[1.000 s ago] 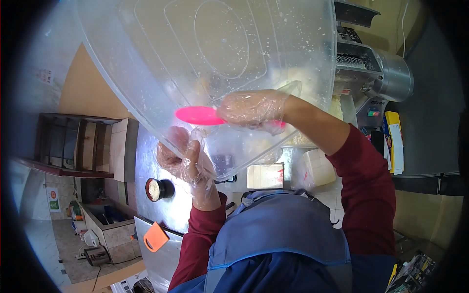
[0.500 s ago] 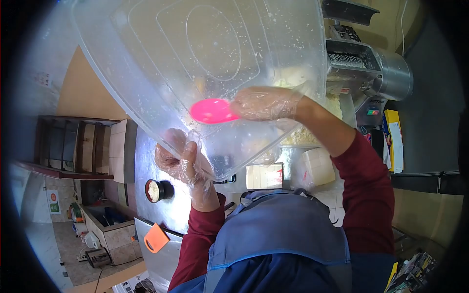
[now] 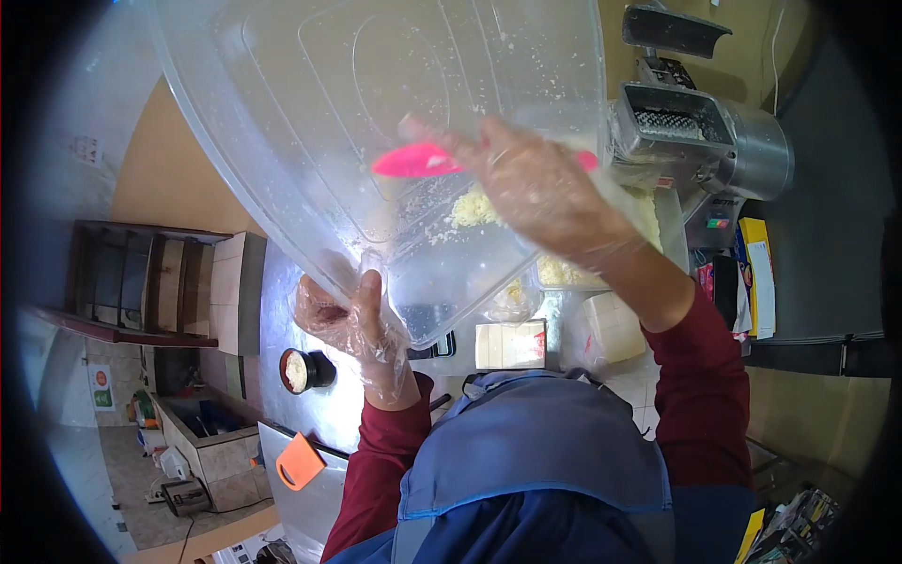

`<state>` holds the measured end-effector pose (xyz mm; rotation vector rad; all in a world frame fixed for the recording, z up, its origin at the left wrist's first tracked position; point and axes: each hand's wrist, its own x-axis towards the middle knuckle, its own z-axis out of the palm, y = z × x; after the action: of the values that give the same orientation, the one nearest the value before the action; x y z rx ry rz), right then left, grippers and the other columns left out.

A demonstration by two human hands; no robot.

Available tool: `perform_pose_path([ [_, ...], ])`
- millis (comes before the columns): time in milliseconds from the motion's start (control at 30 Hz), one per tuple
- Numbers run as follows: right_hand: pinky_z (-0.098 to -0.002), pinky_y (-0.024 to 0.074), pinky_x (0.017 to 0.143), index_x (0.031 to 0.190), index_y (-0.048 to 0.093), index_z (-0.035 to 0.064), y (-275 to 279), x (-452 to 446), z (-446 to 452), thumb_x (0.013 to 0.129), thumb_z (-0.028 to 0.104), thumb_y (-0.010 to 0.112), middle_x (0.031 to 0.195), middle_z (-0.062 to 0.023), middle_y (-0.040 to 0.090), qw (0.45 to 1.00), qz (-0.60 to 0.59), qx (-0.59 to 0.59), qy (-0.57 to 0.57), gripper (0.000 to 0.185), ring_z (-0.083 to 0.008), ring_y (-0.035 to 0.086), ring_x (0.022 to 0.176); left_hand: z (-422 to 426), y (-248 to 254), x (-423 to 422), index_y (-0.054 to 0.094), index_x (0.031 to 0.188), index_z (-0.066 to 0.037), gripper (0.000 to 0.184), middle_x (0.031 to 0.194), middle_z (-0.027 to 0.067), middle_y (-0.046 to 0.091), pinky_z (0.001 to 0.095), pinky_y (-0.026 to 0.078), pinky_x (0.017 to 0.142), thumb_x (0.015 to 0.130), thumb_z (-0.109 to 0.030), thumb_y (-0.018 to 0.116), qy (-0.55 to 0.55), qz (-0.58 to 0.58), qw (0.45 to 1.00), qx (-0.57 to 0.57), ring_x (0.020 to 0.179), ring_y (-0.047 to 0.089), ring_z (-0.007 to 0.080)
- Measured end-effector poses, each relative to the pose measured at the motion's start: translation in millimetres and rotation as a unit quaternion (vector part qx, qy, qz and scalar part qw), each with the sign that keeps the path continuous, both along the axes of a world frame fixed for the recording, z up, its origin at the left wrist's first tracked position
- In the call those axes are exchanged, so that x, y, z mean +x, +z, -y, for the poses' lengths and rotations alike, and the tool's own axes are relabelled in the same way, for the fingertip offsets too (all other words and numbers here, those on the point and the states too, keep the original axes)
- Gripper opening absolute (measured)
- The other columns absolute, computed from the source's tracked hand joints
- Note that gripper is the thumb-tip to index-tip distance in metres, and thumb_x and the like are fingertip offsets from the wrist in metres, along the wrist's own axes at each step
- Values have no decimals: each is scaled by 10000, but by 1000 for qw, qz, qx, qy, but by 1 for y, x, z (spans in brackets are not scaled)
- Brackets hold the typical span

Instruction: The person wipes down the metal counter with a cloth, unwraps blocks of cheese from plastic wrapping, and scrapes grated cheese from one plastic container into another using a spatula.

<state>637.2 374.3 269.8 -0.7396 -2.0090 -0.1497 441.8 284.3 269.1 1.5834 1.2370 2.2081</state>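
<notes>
A large clear plastic tub (image 3: 282,188) is held up tilted in front of me, with grated white crumbs, likely cheese, stuck across its inside. My left hand (image 3: 352,320), in a clear plastic glove, grips the tub's rim near its lower left corner. Over the tub's inside, my gloved right hand (image 3: 536,183) is closed around a pink plastic spoon (image 3: 413,161), whose head points left; the hand is slightly blurred. Just below the spoon, a small heap of grated cheese (image 3: 474,209) rests in the tub.
A metal grating machine (image 3: 672,122) stands at the right, with a container of gratings (image 3: 568,273) beneath it. Near me lie a pale block (image 3: 510,345) and a bagged block (image 3: 606,329). A black cup (image 3: 308,370) and an orange cutting board (image 3: 300,462) are on the left.
My right hand has moved up and turned, bringing the spoon edge-on and higher. The small heap now shows below it. The tub has shifted slightly; my left hand keeps its grip.
</notes>
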Motion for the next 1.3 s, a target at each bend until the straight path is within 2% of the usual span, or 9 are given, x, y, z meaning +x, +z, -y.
perform_pose_path([
  [167,-251,475,469,1400,422,165,-16,12,13,850,43,547,713,-81,548,940,309,-96,-107,577,-125,568,543,0,5,-6,409,676,-99,291,683,17,466,240,365,612,671,-83,700,-15,17,1000,11,622,440,106],
  [400,-280,429,382,1464,307,280,-44,-20,32,851,46,532,910,-127,522,983,150,86,-61,694,-117,517,447,0,7,13,479,710,-60,216,675,8,451,258,365,651,696,-79,694,9,-12,1000,-4,658,453,110],
  [600,-313,585,540,1415,366,360,-15,-5,23,953,196,475,1059,-188,546,889,285,-356,-31,503,-208,629,599,8,7,15,481,691,-46,247,708,13,478,267,378,653,715,-144,707,75,-116,989,-43,656,458,108],
  [800,-316,565,521,1346,475,309,-10,33,23,930,146,513,960,-180,573,920,286,-219,-155,449,-186,622,604,-1,3,21,432,618,-66,344,567,7,399,254,231,496,766,-191,716,77,-111,991,4,513,332,88],
  [867,-330,509,459,1324,510,288,-19,17,40,881,93,531,833,-135,563,985,105,-136,28,484,-206,618,586,0,0,27,448,656,-59,297,632,9,435,257,300,554,754,-170,706,76,-117,990,-8,569,385,95],
  [967,-338,491,447,1311,528,265,-20,4,39,869,79,531,800,-141,551,971,189,-138,51,480,-227,620,590,3,4,34,467,690,-52,254,690,10,474,260,366,603,742,-142,699,75,-125,989,-22,620,435,96],
  [1033,-356,505,483,1310,531,257,-63,17,5,865,72,531,778,-132,535,985,-67,-55,151,482,-233,618,600,5,6,33,470,686,-52,254,683,10,476,260,362,595,742,-135,703,77,-125,989,-21,615,433,92],
  [1200,-332,550,568,1222,601,204,-19,48,36,894,137,558,797,-84,607,949,240,-128,-159,337,-202,627,613,-4,-2,34,438,604,-56,330,591,41,464,257,281,487,758,-148,715,61,-113,992,12,495,380,102],
  [1300,-298,540,516,1226,596,212,-33,31,45,899,146,552,798,-71,603,994,54,-49,85,337,-149,616,601,-1,2,36,486,673,-60,274,656,1,486,240,339,571,762,-170,721,76,-120,990,-25,595,430,81],
])
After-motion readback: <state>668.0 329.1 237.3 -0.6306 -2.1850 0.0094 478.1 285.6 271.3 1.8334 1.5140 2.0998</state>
